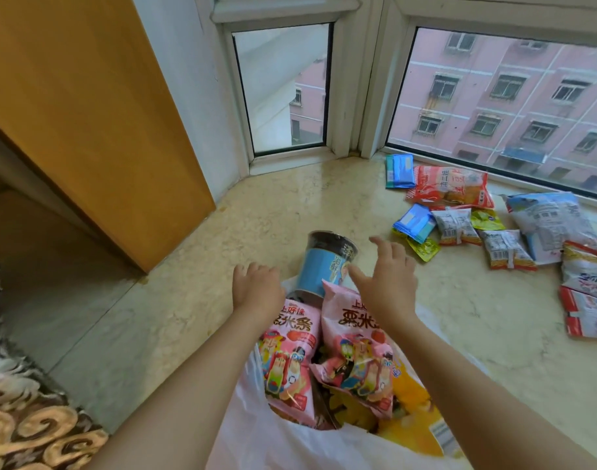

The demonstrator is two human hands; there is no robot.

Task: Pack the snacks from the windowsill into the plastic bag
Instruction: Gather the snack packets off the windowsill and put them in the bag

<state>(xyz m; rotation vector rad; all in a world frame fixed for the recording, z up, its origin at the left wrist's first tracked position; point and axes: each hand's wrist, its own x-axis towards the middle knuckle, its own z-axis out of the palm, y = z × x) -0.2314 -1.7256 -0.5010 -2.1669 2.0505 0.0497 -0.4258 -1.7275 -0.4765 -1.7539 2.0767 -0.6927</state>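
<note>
A white plastic bag [273,435] lies open on the marble windowsill [290,205] in front of me. Inside are two pink snack packets [290,351], a yellow packet [412,401] and a blue-and-black can [324,262] that sticks out of the far end. My left hand [256,286] sits at the bag's far rim with its fingers curled over it. Beside the can and above the right-hand pink packet, my right hand [385,276] hovers with fingers spread, holding nothing. Several loose snacks lie at the right: blue packets [399,170], a red packet [453,186] and white packets [507,249].
Window panes and white frames [358,96] close off the sill at the back and right. An orange wooden panel [103,113] stands at the left. Patterned fabric [29,418] lies at the bottom left. Bare marble stretches between the bag and the loose snacks.
</note>
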